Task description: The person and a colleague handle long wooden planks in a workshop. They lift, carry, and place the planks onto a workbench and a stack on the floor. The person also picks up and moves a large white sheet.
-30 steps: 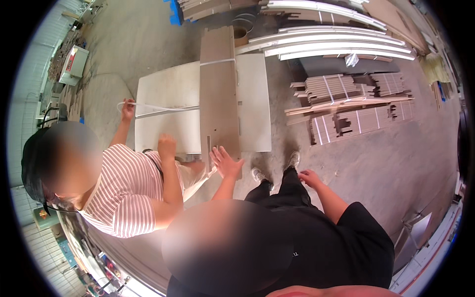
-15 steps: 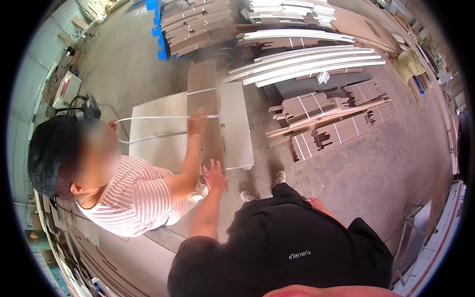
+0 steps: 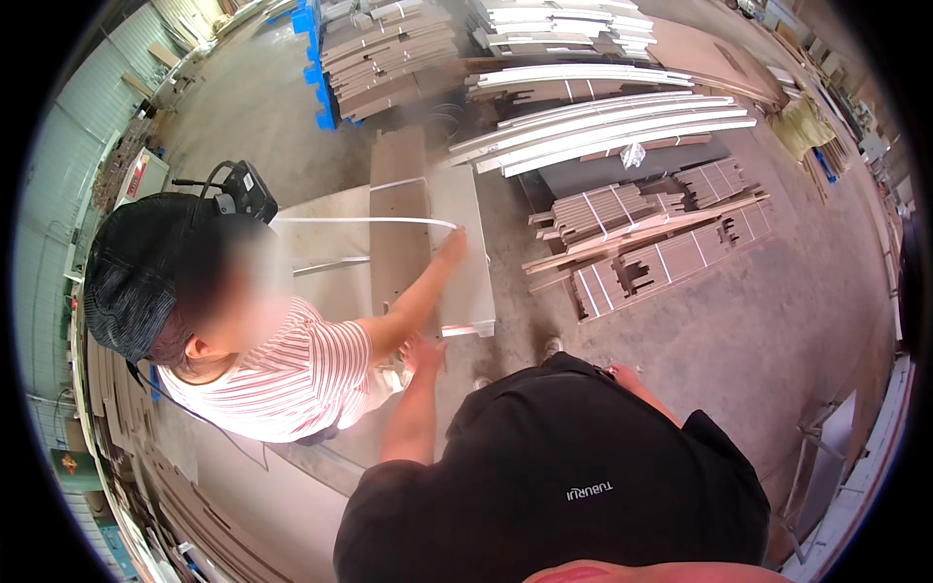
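My left hand (image 3: 423,356) rests on the near end of a long stack of brown boards (image 3: 400,219), fingers stretched out and partly behind a co-worker's forearm. The boards lie across a pale low table (image 3: 466,214), with one white strap around their far part. A second white strap (image 3: 340,221) runs loosely over the stack, its right end at the co-worker's hand (image 3: 454,245). By my right hip is my right hand (image 3: 627,376), partly covered by my black shirt; its fingers are too small to read.
The co-worker (image 3: 282,369) in a striped shirt leans in from the left. Strapped bundles of brown boards (image 3: 671,248) and long white strips (image 3: 612,131) lie ahead to the right. A blue rack (image 3: 309,63) stands at the far left of more stacked boards.
The co-worker has leaned right and reached across the boards with the strap's end beyond their right edge. My left hand stays at the boards' near end, its spread fingers now partly covered.
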`<state>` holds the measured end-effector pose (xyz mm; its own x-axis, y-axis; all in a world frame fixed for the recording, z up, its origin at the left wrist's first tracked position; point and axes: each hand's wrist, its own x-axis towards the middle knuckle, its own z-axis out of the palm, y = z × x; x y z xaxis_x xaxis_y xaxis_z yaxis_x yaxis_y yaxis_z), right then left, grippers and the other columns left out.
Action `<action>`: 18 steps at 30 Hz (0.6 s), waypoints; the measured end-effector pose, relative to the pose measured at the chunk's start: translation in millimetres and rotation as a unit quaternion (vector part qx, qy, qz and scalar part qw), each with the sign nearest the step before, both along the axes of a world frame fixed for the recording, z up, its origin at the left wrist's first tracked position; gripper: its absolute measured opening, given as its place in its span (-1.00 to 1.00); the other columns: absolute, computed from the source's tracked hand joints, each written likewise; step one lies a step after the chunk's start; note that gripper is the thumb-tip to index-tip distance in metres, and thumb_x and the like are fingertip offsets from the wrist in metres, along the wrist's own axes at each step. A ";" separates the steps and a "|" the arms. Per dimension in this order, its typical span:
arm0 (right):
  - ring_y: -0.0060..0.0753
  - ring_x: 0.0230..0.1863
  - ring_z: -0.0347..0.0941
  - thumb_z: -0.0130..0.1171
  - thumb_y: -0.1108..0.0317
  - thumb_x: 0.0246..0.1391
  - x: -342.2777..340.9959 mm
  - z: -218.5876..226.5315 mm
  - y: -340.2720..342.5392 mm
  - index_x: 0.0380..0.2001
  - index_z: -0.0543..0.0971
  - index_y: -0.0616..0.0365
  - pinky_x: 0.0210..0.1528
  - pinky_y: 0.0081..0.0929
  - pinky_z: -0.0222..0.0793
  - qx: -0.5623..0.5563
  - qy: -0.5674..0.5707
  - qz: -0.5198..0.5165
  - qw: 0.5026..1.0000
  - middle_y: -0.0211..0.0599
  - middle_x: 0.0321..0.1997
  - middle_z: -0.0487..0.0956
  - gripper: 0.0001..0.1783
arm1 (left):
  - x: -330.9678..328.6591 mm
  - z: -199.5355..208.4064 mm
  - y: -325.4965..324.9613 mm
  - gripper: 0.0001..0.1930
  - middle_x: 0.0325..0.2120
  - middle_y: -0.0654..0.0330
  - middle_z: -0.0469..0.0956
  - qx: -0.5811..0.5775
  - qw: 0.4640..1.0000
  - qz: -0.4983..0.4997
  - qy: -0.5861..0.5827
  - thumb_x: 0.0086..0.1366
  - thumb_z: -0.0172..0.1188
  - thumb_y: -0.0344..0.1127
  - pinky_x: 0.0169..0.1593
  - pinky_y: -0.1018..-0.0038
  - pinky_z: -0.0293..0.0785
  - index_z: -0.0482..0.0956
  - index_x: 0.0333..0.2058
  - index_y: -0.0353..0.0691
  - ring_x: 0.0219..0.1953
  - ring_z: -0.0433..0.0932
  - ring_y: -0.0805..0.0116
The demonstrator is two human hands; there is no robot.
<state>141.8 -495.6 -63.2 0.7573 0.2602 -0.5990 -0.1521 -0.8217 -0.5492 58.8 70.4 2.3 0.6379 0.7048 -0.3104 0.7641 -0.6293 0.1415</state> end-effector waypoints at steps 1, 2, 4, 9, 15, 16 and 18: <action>-0.12 -0.02 0.62 0.10 -0.03 0.27 -0.2 5.1 -3.3 -0.06 0.69 -0.08 0.01 -0.25 0.49 -0.006 -0.007 0.008 1.000 -0.19 -0.05 0.69 -0.62 | 2.0 0.8 -5.6 0.18 0.43 -0.11 0.05 -0.008 0.999 0.031 -0.006 0.03 0.43 0.20 0.46 0.08 0.01 -0.07 0.42 -0.26 0.46 0.04 -0.10; -0.09 -0.01 0.62 0.07 -0.03 0.28 0.8 9.2 -4.7 -0.05 0.69 -0.10 0.01 -0.23 0.49 -0.011 -0.012 0.019 1.000 -0.18 -0.06 0.69 -0.62 | 1.8 2.0 -8.8 0.20 0.44 -0.14 0.02 -0.015 0.998 0.064 -0.010 0.01 0.44 0.22 0.48 0.09 -0.02 -0.07 0.42 -0.28 0.46 0.02 -0.12; -0.06 -0.02 0.62 0.05 -0.04 0.29 -2.2 6.7 -23.1 -0.01 0.67 -0.12 0.00 -0.20 0.49 -0.016 -0.027 0.032 0.999 -0.19 -0.06 0.69 -0.60 | 8.2 5.1 -14.3 0.23 0.43 -0.18 0.02 -0.028 0.996 0.084 -0.013 -0.02 0.46 0.24 0.48 0.10 -0.02 -0.07 0.42 -0.30 0.46 0.02 -0.14; 0.01 -0.01 0.60 0.11 -0.01 0.19 16.1 -5.2 -34.3 -0.03 0.68 -0.14 0.01 -0.16 0.49 -0.046 -0.015 0.063 0.997 -0.15 -0.06 0.68 -0.61 | 13.1 15.0 -13.5 0.25 0.43 -0.17 0.02 -0.061 0.995 0.081 0.004 -0.06 0.48 0.23 0.48 0.10 -0.02 -0.05 0.41 -0.30 0.46 0.02 -0.11; 0.05 0.00 0.59 0.13 0.00 0.11 26.5 15.9 -15.0 -0.06 0.69 -0.10 0.02 -0.14 0.48 -0.011 0.038 0.006 0.999 -0.12 -0.06 0.68 -0.58 | 8.3 -23.0 -12.1 0.29 0.40 -0.14 0.10 0.016 0.996 0.061 -0.055 -0.10 0.53 0.19 0.47 0.12 0.03 -0.09 0.43 -0.27 0.45 0.07 -0.08; 0.05 0.00 0.58 0.13 0.01 0.10 29.1 21.3 -8.0 -0.06 0.69 -0.08 0.01 -0.14 0.48 0.009 0.033 0.019 0.999 -0.12 -0.05 0.68 -0.58 | 8.9 -22.0 -8.5 0.29 0.40 -0.11 0.10 0.010 0.997 0.065 -0.046 -0.10 0.52 0.21 0.44 0.11 0.07 -0.08 0.43 -0.23 0.44 0.08 -0.07; 0.04 -0.01 0.59 0.13 0.01 0.11 24.8 21.0 -6.3 -0.07 0.69 -0.05 0.02 -0.16 0.48 0.023 0.009 -0.002 1.000 -0.12 -0.07 0.68 -0.58 | 6.0 -20.4 -5.7 0.29 0.40 -0.05 0.10 -0.005 0.997 0.072 -0.022 -0.12 0.52 0.26 0.39 0.08 0.16 -0.07 0.44 -0.16 0.43 0.10 -0.05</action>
